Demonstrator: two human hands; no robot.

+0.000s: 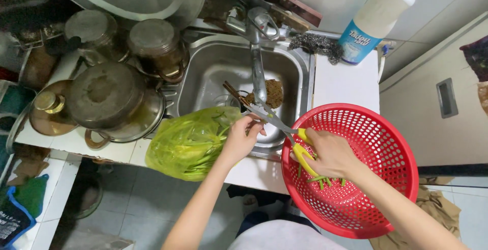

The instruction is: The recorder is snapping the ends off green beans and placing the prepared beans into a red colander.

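Green stalks fill a yellow-green bag point(190, 143) at the worktop's front edge; left hand point(239, 141) pinches one stalk from its mouth. Right hand point(330, 153) grips yellow-handled scissors point(284, 128), blades apart, beside the red basket point(391, 143) catching cut pieces point(323, 180).

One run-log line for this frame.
right hand: yellow-handled scissors | left hand: at blades | red basket: green pieces

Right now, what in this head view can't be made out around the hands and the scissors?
- What the left hand pinches: hidden by its own fingers, head view.
- Scissors handles: mostly covered by the right hand.
- Contents of the green plastic bag: blurred through the plastic; only green stems show.
- Red colander near side: covered by the right forearm.
- Sink drain: hidden by the tap.
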